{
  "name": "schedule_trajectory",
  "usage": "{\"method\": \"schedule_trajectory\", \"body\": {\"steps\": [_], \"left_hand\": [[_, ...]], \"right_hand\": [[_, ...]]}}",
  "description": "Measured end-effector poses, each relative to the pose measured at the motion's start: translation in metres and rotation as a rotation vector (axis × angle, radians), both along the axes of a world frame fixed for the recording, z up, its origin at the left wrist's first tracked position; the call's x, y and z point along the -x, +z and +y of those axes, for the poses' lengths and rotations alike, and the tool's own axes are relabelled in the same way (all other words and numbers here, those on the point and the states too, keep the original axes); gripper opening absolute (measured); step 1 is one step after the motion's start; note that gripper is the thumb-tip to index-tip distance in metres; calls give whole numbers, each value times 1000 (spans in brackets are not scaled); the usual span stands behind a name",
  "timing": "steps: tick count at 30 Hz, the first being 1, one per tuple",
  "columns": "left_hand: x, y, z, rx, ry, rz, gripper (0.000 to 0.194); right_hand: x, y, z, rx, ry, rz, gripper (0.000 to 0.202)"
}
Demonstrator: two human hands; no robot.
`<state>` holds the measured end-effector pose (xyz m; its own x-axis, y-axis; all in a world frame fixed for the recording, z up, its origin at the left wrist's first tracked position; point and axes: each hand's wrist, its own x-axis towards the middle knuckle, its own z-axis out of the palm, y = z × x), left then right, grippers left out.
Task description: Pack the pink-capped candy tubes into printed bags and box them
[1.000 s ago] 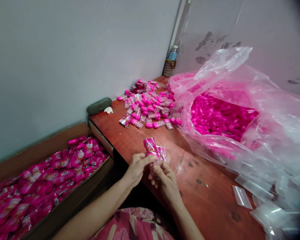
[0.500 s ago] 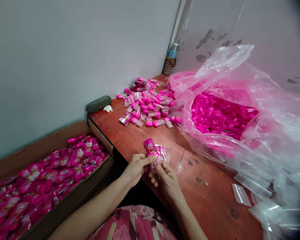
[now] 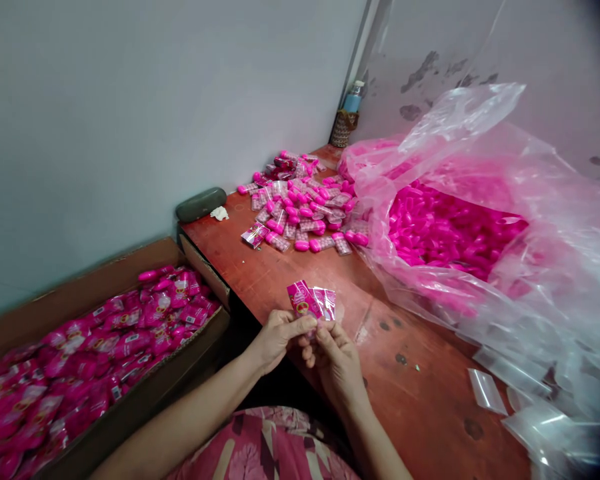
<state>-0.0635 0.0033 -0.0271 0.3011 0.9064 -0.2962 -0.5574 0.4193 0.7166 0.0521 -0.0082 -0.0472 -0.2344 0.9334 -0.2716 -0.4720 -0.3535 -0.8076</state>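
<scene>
Pink printed packet [image 3: 303, 299]: located above the near edge of the red-brown tabletop [image 3: 430, 413], lower end pinched between the thumbs and fingers of the left hand [image 3: 280, 340] and the right hand [image 3: 341, 360]. The thumbs lie close together. A second packet [image 3: 328, 302] shows just behind the first; whether it is held cannot be determined. Beyond both hands lies a pile of pink-capped containers [image 3: 305, 212]. An open plastic bag [image 3: 420, 283] containing pink pieces [image 3: 445, 233] rests to the right. A cardboard box [image 3: 130, 273] of wrapped packs [image 3: 120, 340] stands at left.
</scene>
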Motion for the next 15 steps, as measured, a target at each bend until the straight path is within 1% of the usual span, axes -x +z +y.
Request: {"method": "schedule_trajectory", "body": {"steps": [3,5,8,12,15], "left_hand": [[5,1,-2,-3,-31,25,31],[11,4,-3,-14,-77,35,31],[21,9,-6,-20,-111,48,31],[33,17,-11,-14,-98,50,31],[39,20,-14,-30,-124,41,29]], "right_hand": [[0,-1,4,15,-13,-94,24],[0,-1,8,13,16,-162,28],[3,1,12,-20,104,-210,33],[11,9,17,-19,208,-169,37],[13,14,21,-4,330,-152,37]]}}
